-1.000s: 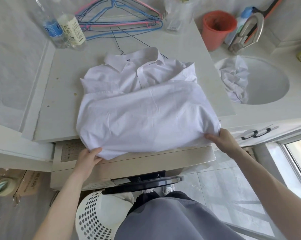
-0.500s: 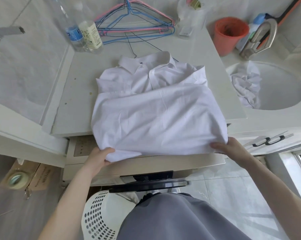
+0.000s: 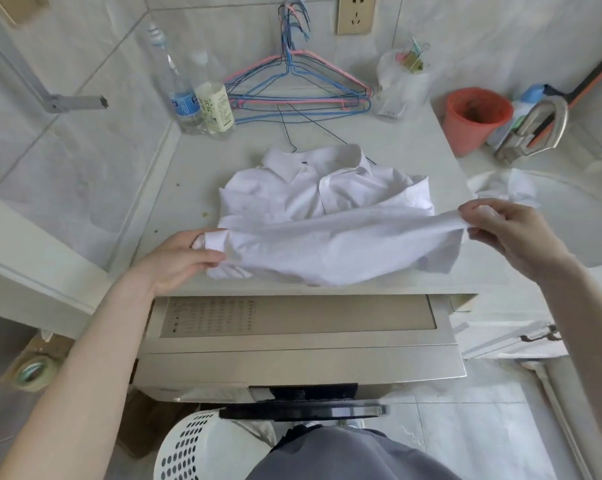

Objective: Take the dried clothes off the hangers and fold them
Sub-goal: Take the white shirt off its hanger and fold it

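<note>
Pinching each end of a white shirt's (image 3: 327, 209) raised hem, left hand (image 3: 175, 259) and right hand (image 3: 510, 233) hold a closed grip over the table (image 3: 413, 147), mid-fold. Beyond lie bare hangers (image 3: 292, 88); a crumpled garment (image 3: 503, 187) in the sink (image 3: 569, 230) apparently awaits folding.

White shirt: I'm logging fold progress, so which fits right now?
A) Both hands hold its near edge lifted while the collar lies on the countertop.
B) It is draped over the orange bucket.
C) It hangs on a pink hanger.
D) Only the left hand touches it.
A: the left hand and right hand each grip an end of the raised near edge of the white shirt, collar flat on the countertop.
</note>
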